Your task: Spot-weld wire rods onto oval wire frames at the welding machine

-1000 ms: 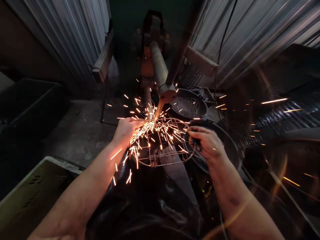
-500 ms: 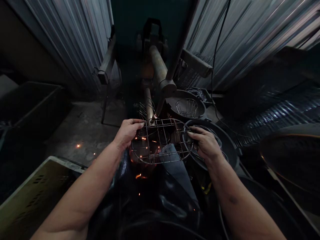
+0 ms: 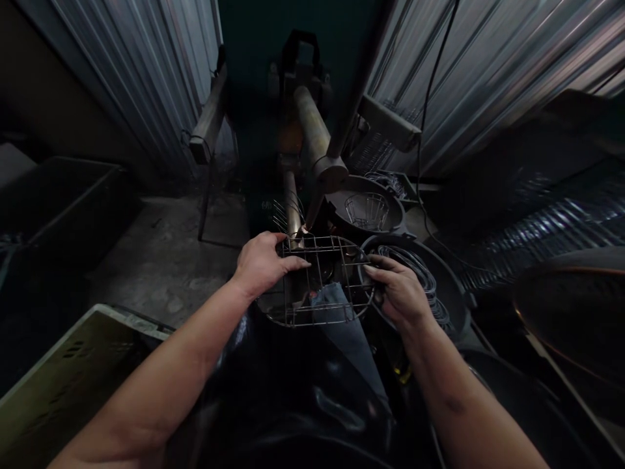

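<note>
A wire grid basket [image 3: 325, 280] with a rounded rim lies in front of me under the tip of a welding arm [image 3: 312, 140]. My left hand [image 3: 266, 264] grips its left edge, thumb laid across the wires. Closed on the right rim of the basket is my right hand [image 3: 395, 290]. A small glow shows where the electrode tip [image 3: 303, 229] meets the basket's far edge.
A dark round tub [image 3: 430, 286] holding wire rings sits beside my right hand. Behind it another tub [image 3: 366, 208] holds a finished wire basket. A crate [image 3: 73, 365] stands at lower left, a dark bin [image 3: 58, 202] at far left. Corrugated metal walls rise on both sides.
The shower of sparks from a second ago has stopped. My left hand has slid rightward over the basket, which has turned and shifted slightly toward me.
</note>
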Tool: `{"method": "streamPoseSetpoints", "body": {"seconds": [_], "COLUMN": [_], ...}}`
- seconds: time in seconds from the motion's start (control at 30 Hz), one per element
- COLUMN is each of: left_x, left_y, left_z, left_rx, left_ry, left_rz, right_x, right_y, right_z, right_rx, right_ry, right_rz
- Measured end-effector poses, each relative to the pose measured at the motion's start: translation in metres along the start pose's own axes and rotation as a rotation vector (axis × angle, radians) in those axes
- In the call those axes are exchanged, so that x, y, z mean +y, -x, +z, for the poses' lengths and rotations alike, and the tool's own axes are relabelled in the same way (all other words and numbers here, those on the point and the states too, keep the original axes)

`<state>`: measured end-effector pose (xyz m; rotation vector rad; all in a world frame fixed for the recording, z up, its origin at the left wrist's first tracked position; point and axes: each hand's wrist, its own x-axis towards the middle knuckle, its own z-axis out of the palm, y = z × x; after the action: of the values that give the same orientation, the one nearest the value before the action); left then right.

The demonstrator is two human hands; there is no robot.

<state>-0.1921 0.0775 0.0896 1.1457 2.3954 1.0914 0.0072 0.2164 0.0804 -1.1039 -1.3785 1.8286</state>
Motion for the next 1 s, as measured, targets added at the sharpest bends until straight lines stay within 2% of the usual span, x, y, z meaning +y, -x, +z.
{"method": "streamPoseSetpoints", "body": {"seconds": [0.2, 0.57, 0.83, 1.0], "left_x": [0.011, 0.005, -0.001, 0.003], "left_y": [-0.016, -0.028, -0.015, -0.012], "left_z": [-0.009, -0.009, -0.006, -0.011], "left_rx": [-0.030, -0.042, -0.076, -0.052], "left_ry": [-0.068, 0.152, 0.231, 0.264], "left_rz": [0.022, 0.002, 0.056, 0.017], "right_x": [-0.008, -0.015, -0.005, -0.005], "right_y": [-0.003, -0.005, -0.008, -0.003], "right_z": [0.003, 0.005, 0.001, 0.003], "right_rx": [0.043, 0.012, 0.004, -0.023], "right_ry": [0.009, -0.018, 0.002, 0.010], "right_rz": [0.026, 0.030, -0.008, -0.007]}}
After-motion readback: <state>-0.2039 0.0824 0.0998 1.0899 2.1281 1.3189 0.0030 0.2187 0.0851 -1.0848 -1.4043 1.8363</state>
